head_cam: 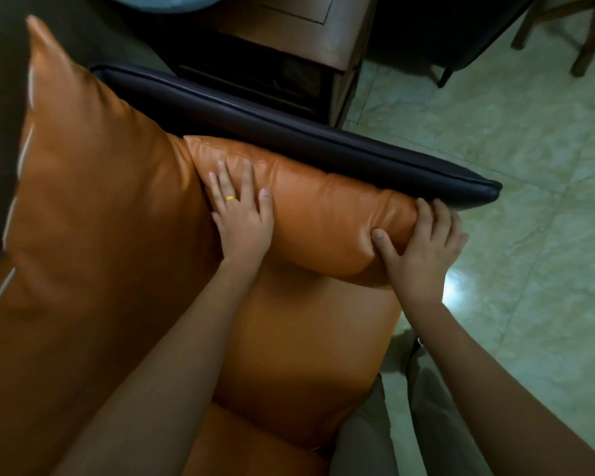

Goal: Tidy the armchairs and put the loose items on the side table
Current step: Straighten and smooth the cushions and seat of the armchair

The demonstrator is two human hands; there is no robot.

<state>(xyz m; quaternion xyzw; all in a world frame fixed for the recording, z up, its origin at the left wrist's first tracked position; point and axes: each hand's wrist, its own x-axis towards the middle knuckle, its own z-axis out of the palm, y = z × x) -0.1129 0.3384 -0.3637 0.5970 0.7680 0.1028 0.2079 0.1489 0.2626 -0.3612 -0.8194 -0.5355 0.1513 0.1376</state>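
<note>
My left hand point(243, 214) — fingers spread flat on one orange side cushion point(310, 214); my right hand point(423, 242) — fingers curled, gripping its end. One back cushion point(100, 201).

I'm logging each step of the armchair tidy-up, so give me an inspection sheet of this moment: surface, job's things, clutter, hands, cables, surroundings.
Surface: orange leather seat cushion, bare where visible.
Job's things: orange leather side cushion lying along the dark padded armrest; large orange leather back cushion upright beside it.
Clutter: nothing seen.
Hands: left hand flat on the side cushion; right hand in a grip on its end.
Cables: nothing seen.
Surroundings: brown wooden side table behind the armrest; pale green tiled floor.
</note>
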